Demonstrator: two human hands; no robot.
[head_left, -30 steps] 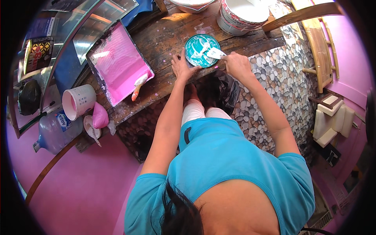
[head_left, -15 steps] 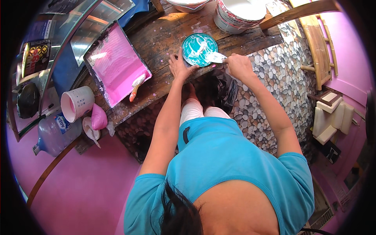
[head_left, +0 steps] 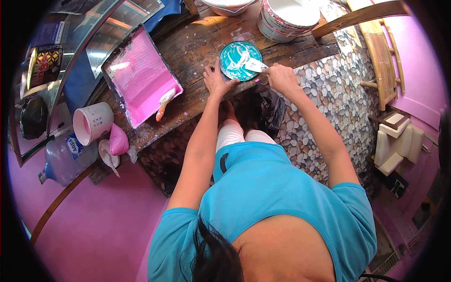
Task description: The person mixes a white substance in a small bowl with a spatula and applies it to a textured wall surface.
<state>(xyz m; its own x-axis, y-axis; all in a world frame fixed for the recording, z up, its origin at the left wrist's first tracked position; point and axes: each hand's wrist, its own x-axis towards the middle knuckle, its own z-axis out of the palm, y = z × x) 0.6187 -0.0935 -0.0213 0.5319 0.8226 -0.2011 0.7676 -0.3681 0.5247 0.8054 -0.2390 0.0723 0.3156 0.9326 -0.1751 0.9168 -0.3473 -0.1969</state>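
On the wooden table a round teal lid (head_left: 227,57) lies flat, streaked with white paste. My left hand (head_left: 218,83) steadies it, fingers along its left rim and thumb by its near edge. My right hand (head_left: 283,79) is closed around the handle of a putty knife (head_left: 254,65); the grip hides most of that handle. The white-smeared blade rests over the lid's right side, tilted toward its middle. To the left stands a black paint tray (head_left: 155,58) with pink paint, a paint-smeared brush (head_left: 164,101) lying across its near right corner.
White paint buckets (head_left: 275,32) stand at the table's (head_left: 202,44) far side. At left are a pink-stained white tub (head_left: 92,123), a pink bag (head_left: 119,140), a large water bottle (head_left: 70,160) and glass panes. A curved wooden piece (head_left: 359,19) juts in at upper right.
My right hand has shifted slightly left, sliding the putty knife's blade further over the lid. My left hand keeps its place at the rim.
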